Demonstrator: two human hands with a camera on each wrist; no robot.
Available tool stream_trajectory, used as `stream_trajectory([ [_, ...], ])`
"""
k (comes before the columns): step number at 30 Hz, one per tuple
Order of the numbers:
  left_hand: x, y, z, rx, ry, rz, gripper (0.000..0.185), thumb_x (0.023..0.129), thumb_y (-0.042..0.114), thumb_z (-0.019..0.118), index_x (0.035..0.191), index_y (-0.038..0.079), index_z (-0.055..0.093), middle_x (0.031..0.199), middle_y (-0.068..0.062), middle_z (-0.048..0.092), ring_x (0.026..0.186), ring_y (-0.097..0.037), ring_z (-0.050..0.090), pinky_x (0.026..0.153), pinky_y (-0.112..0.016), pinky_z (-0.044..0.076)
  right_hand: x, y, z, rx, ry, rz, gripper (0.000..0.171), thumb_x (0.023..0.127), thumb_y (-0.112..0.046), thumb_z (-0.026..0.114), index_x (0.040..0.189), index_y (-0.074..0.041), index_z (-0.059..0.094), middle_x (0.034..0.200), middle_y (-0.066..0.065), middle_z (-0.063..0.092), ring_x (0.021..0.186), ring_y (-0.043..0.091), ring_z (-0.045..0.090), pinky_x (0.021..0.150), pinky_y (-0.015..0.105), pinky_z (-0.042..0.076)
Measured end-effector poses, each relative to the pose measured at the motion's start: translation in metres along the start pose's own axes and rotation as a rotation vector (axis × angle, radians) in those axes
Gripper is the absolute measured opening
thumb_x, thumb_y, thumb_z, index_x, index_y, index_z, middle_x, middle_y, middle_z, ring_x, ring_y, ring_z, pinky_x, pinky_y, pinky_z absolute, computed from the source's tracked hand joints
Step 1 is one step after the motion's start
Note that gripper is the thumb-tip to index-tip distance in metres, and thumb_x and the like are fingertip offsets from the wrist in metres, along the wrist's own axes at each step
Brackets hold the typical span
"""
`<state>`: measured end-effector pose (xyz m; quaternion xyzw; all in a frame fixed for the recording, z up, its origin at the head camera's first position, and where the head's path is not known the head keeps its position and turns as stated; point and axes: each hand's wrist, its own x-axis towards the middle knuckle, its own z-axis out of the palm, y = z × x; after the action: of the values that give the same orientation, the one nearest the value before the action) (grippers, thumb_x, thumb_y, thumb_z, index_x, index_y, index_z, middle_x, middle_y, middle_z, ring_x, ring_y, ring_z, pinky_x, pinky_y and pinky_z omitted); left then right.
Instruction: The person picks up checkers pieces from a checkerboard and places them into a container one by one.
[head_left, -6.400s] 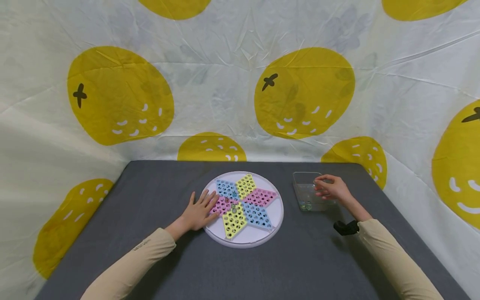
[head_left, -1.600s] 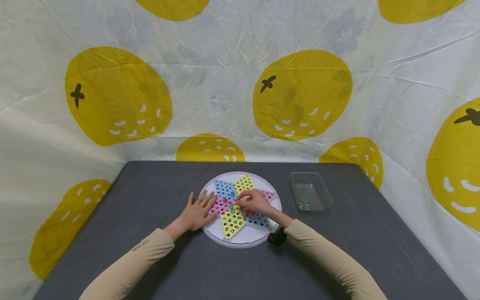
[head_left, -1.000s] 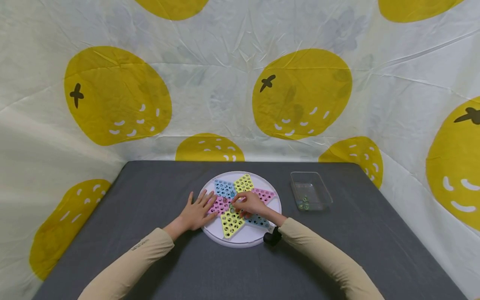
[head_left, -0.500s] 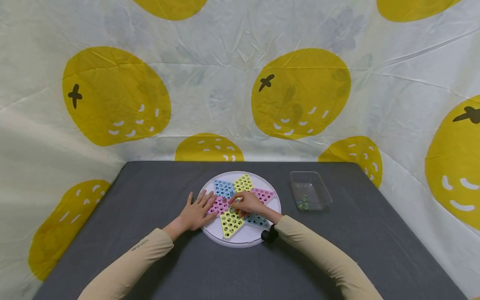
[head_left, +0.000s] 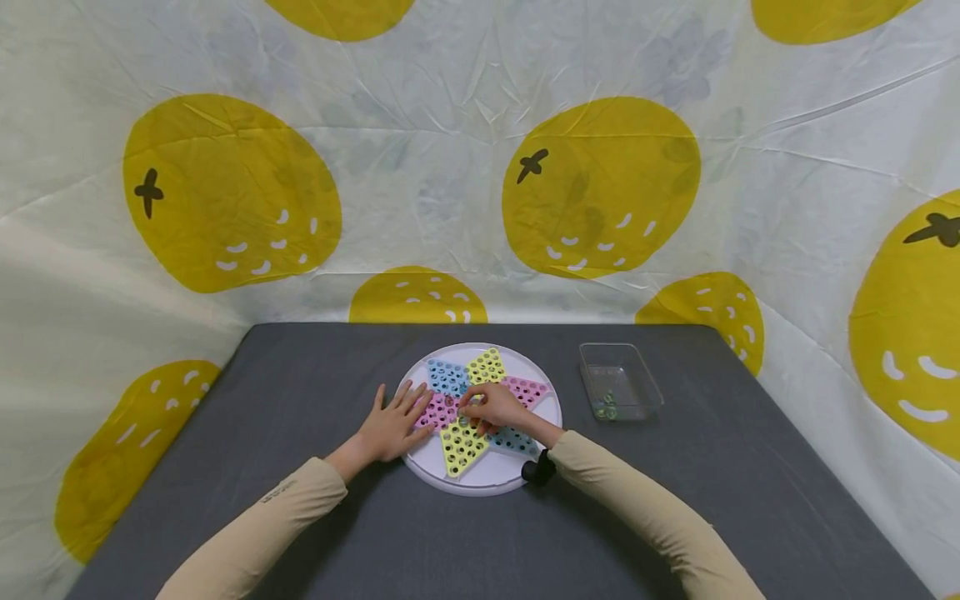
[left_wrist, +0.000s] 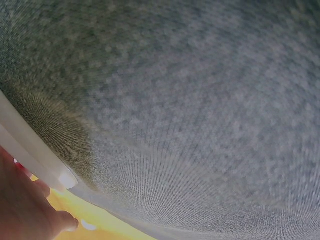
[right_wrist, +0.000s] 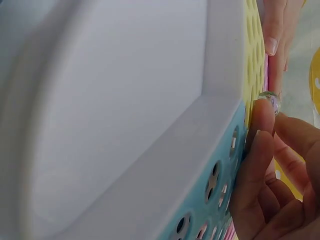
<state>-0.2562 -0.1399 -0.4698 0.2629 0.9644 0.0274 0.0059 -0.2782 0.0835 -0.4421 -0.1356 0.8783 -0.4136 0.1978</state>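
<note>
In the head view a Chinese checkers board (head_left: pixel 498 477), round and white with a star of pink, yellow and blue holed points, lies mid-table. My left hand (head_left: pixel 386 429) rests flat with spread fingers on its left rim and pink point; only part of that hand (left_wrist: pixel 22 207) shows in the left wrist view. My right hand (head_left: pixel 501 407) is over the star's centre, thumb and forefinger pinched together. At those fingertips a clear glass marble (right_wrist: pixel 272 100) shows in the right wrist view, partly hidden by the thumb. A few marbles sit in holes near the centre.
A clear plastic box (head_left: pixel 645 390) with several green marbles (head_left: pixel 606 407) in its near left corner stands right of the board. Under everything is a dark grey tablecloth (head_left: pixel 450 550). A white curtain (head_left: pixel 435 192) with yellow fruit prints hangs behind.
My right hand has gone from the clear box to the board's centre, then slid slightly left and settled. My left hand has stayed on the rim.
</note>
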Motion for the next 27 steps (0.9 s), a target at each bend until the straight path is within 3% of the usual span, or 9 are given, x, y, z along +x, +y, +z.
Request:
stream_trajectory([
  [27,-0.0004,0.0013,-0.0032,0.004,-0.006,-0.002,0.063,0.091,0.050,0.034,0.143,0.016,0.021,0.150,-0.004,0.020,0.138,-0.030,0.012,0.103,-0.062,0.007,-0.0053,0.0006,-0.0026,0.103,-0.011,-0.025,0.018,0.087,-0.023,0.057,0.096,-0.008,0.062,0.071,0.011,0.066,0.045,0.011,0.056,0.042,0.024,0.045],
])
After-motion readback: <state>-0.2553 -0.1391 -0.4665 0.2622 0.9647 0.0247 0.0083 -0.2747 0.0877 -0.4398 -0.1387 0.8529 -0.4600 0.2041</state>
